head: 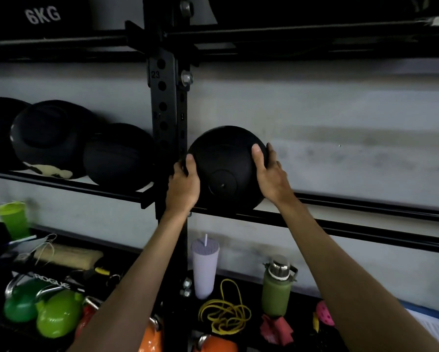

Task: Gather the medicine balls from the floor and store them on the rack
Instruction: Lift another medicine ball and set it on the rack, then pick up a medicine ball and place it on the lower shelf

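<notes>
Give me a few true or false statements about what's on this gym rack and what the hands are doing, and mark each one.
1. The left hand and the right hand both hold the medicine ball. True.
2. That ball is left of the upright post. False: it is right of the post.
3. Three other dark balls sit on the shelf left of the post. True.
4. The tumbler with a straw is green. False: it is pale lilac. The green one is the bottle with a metal cap.
5. A ball on the top shelf reads 6KG. True.
</notes>
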Demonstrator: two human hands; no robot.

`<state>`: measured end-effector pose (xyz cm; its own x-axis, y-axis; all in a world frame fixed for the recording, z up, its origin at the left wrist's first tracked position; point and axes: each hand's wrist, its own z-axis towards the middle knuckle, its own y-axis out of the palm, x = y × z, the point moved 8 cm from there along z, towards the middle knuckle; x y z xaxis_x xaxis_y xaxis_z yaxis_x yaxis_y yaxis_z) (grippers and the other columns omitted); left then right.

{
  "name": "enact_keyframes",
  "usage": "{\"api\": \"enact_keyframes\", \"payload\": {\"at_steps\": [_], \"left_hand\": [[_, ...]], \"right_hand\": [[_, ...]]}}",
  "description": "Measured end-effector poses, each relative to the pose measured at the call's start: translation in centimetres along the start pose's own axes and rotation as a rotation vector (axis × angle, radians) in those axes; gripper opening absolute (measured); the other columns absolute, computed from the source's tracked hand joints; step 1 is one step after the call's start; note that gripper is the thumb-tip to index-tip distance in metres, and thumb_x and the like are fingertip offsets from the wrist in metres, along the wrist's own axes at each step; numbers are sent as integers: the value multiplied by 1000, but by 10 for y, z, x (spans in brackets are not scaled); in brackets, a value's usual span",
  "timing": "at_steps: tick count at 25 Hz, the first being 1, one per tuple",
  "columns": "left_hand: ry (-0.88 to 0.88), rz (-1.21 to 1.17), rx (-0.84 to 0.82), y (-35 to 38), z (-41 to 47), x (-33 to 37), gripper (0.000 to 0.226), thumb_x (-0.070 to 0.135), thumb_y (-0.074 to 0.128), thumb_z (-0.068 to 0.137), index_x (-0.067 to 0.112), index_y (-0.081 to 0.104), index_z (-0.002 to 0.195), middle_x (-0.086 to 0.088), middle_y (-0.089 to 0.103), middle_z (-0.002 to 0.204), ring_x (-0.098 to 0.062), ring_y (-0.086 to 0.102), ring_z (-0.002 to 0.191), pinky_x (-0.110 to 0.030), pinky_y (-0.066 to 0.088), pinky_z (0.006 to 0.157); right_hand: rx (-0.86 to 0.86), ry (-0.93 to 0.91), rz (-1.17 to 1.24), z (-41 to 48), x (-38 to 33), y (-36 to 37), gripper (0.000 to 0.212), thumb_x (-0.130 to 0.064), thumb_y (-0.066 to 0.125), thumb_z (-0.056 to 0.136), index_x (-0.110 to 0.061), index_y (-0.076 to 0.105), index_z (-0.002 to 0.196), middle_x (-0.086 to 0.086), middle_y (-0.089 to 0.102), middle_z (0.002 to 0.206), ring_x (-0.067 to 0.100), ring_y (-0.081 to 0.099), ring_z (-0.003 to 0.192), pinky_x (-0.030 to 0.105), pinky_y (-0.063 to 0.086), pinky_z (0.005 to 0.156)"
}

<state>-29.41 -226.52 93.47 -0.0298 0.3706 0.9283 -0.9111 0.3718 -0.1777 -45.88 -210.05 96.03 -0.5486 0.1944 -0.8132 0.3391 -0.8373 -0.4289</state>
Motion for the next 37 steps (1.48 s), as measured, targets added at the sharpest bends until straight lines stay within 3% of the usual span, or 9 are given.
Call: {"api": "enact_keyframes", "payload": {"at_steps": [4,11,16,19,23,26,29,33,37], "left_hand": [[388,155,41,24,-28,26,58,58,39,99,44,22,152,-10,25,158,-30,20,146,-50,23,117],[204,246,97,44,26,10,57,58,38,99,35,33,151,-18,35,151,-40,27,140,-54,25,115],[178,291,128,48,32,10,55,58,33,101,34,36,150,-19,40,147,-42,33,136,-56,28,112],[341,403,261,46,5,27,44,44,40,102,26,50,141,-19,49,138,-41,45,124,-53,38,101],[775,528,358,77,-67,50,27,19,53,89,20,64,114,-12,53,134,-37,48,123,-49,38,98],[975,459,136,139,-139,53,18,13,51,85,14,66,95,-9,60,113,-32,54,109,-46,43,90],[919,396,-184,216,-212,38,18,13,50,87,14,66,96,-6,64,96,-30,60,91,-39,50,74],[733,437,-522,309,-320,7,16,16,53,90,16,64,102,-7,67,101,-34,64,92,-39,49,70],[777,559,-920,395,-483,-23,15,22,53,91,18,62,102,-9,70,104,-37,67,97,-43,54,71]], "right_hand": [[37,54,-46,15,10,0,86,-81,12,90,-31,6,160,19,27,160,41,26,146,55,19,120],[-9,-127,-93,-4,37,30,85,-77,33,88,-45,-8,155,10,9,166,39,22,149,56,25,119],[-25,-114,-100,6,34,32,84,-69,40,93,-39,-4,158,10,11,164,41,26,147,55,29,118],[-16,-103,-46,-10,37,17,82,-57,52,95,-30,9,160,13,27,158,32,34,143,41,31,118],[42,-119,-239,-51,65,-25,45,-33,56,100,-15,50,140,15,52,136,31,48,129,35,43,105],[110,-187,-398,-101,96,-80,28,-21,56,98,-6,66,119,14,61,122,33,54,119,40,47,101],[139,-182,-577,-160,137,-142,26,-20,56,97,-7,68,117,15,62,120,33,51,118,42,46,98],[90,46,-679,-247,226,-228,31,-27,52,95,-8,68,114,17,64,116,37,55,113,46,48,93],[47,370,-762,-373,328,-318,27,-28,52,96,-12,65,114,18,64,116,39,58,113,44,50,87]]}}
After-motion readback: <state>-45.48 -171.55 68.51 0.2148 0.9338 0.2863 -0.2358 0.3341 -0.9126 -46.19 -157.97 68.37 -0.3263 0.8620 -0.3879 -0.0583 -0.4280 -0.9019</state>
